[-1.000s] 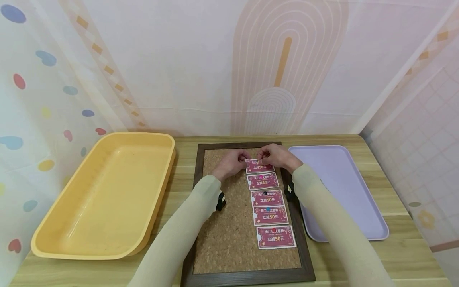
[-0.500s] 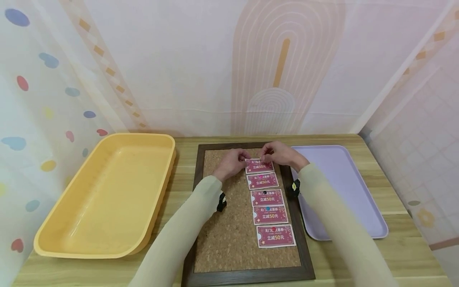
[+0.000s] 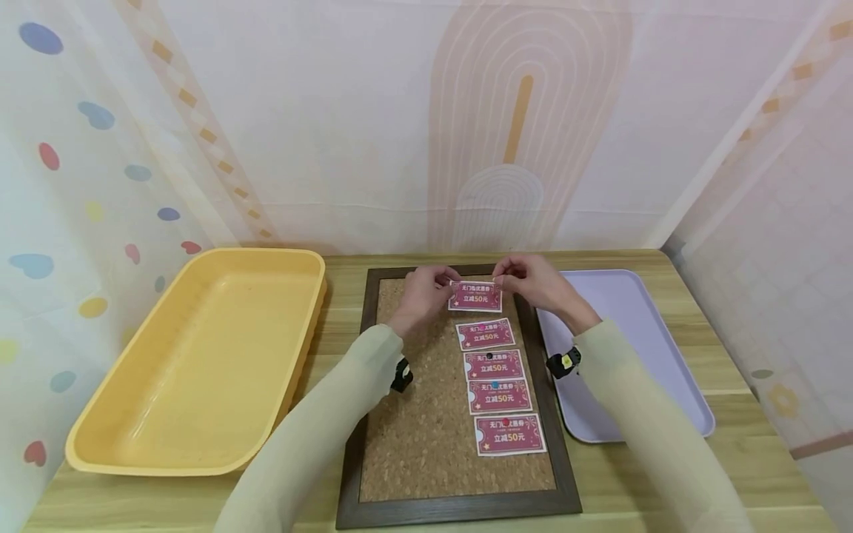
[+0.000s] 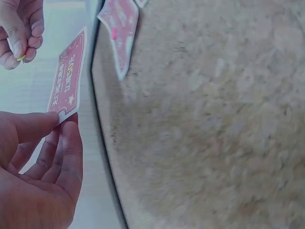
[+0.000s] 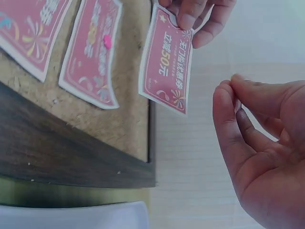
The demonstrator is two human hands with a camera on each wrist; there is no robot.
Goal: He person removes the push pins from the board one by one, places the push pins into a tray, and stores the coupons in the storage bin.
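1. The coupon [image 3: 475, 297] has just moved toward 12 o'clock, widening its gap from the pink-pinned coupon [image 3: 486, 337]; it looks loose, so you likely haven't fixed it.
2. Your left grip [image 3: 422, 295] clamps its 9 o'clock end; your right grip [image 3: 540, 281], off its 3 o'clock end, pinches a yellow pin [image 4: 20, 58].
3. It hangs over the board's [image 3: 416, 451] 12 o'clock edge; exposed cork gives room from 7 to 10.
4. The tray [image 3: 616, 318] crowds 3 o'clock; the tub [image 3: 200, 355] sits apart at 9.

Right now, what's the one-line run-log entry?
left hand: pinches one coupon by its edge | right hand: pinches small yellow item | corkboard: four other coupons pinned in a column
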